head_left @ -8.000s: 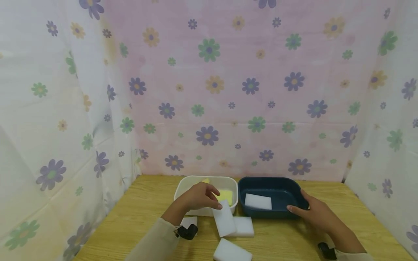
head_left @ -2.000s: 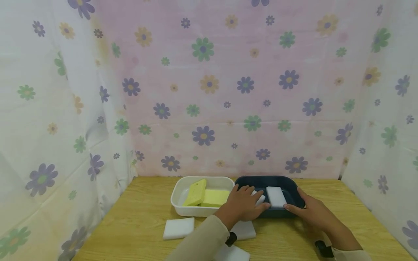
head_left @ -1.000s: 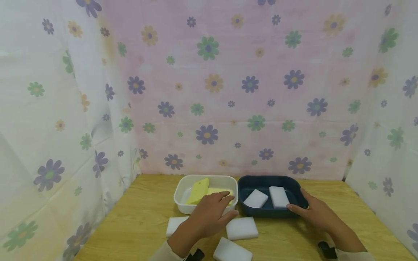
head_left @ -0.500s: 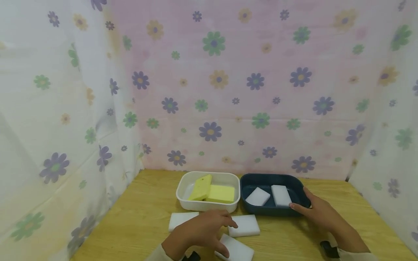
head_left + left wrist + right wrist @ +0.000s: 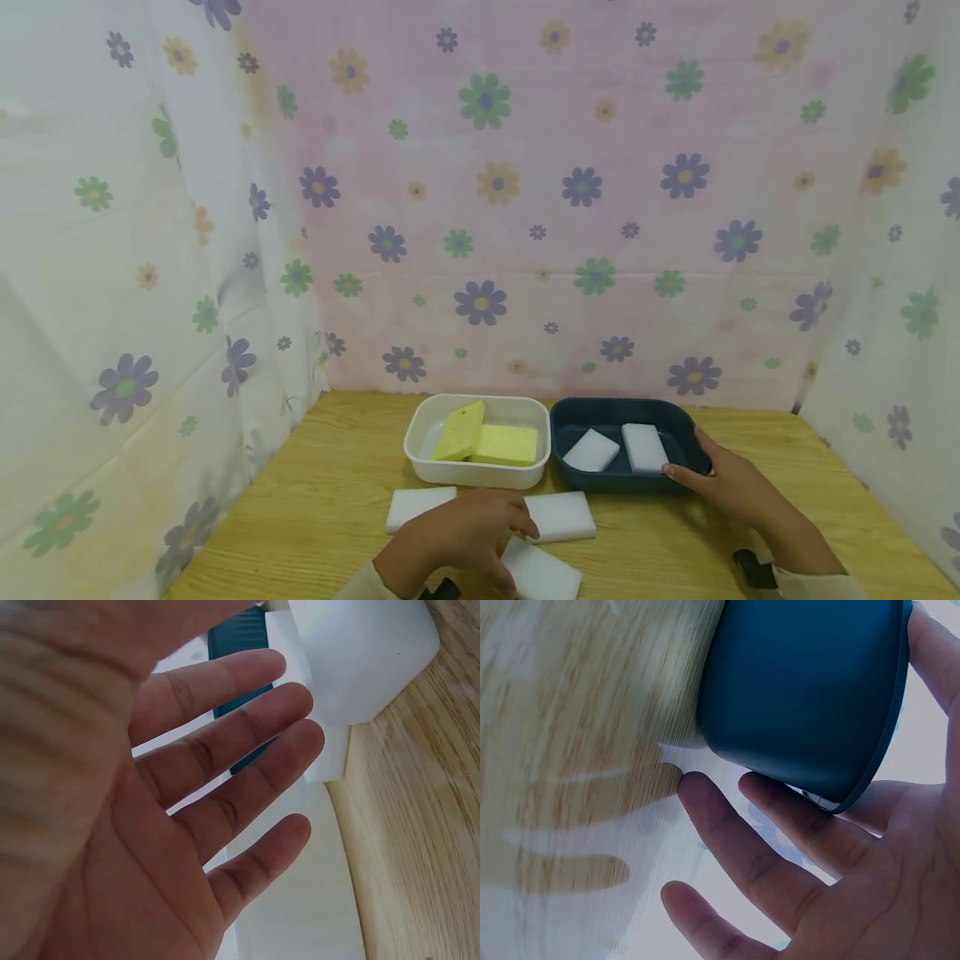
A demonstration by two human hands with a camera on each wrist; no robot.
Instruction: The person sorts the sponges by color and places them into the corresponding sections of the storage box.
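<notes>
My left hand [image 5: 468, 533] hovers over the table, fingers spread and slightly bent around the left end of the nearest white sponge [image 5: 543, 573]. Nothing is held in it; the left wrist view shows the fingers [image 5: 262, 769] apart, with a white sponge [image 5: 367, 652] beyond their tips. With my right hand [image 5: 738, 492] I grip the right end of a dark blue tub [image 5: 626, 483], thumb at its front rim and other fingers along the outside. Two white sponges, one tilted [image 5: 592, 451] and one flat [image 5: 644, 448], lie inside that tub.
Left of the blue tub stands a white tub [image 5: 472, 475] holding a leaning yellow sponge [image 5: 461, 431] and a flat one [image 5: 507, 445]. More white sponges lie on the table, one at left [image 5: 420, 504] and one at middle [image 5: 561, 517]. A flowered curtain [image 5: 525, 250] surrounds the table.
A second white sponge has gone into the blue tub, released by my left hand. That hand has drawn back toward the nearest sponge; my right hand stays on the tub.
</notes>
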